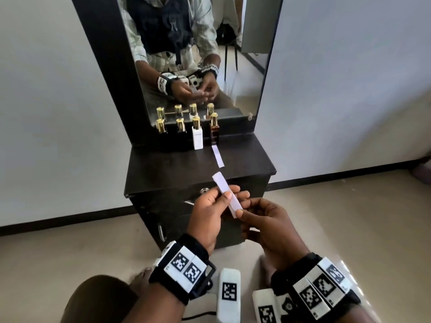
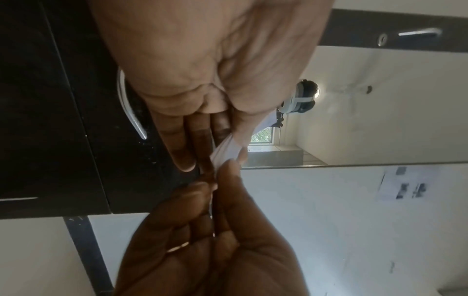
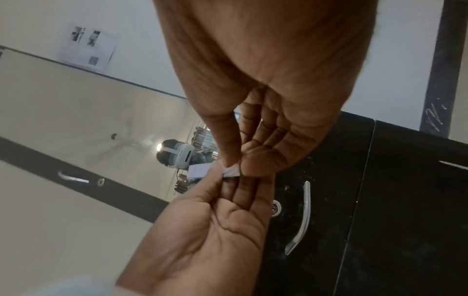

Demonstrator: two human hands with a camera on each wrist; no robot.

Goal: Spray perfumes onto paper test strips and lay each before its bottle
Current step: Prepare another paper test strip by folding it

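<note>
Both hands hold white paper strips in the air before the dresser's front edge; how many strips are stacked I cannot tell. My left hand pins the middle with its thumb against the fingers. My right hand pinches the near end. The left wrist view shows the paper between my left hand and the right hand. In the right wrist view my right hand nips the paper. At the mirror stand two black bottles, a white bottle and a brown bottle, all gold-capped. One strip lies before the brown bottle.
The black dresser top is bare in front of the other three bottles. A mirror rises behind them. A drawer lock and handle sit under the top's edge. White marker blocks lie on the floor by my knees.
</note>
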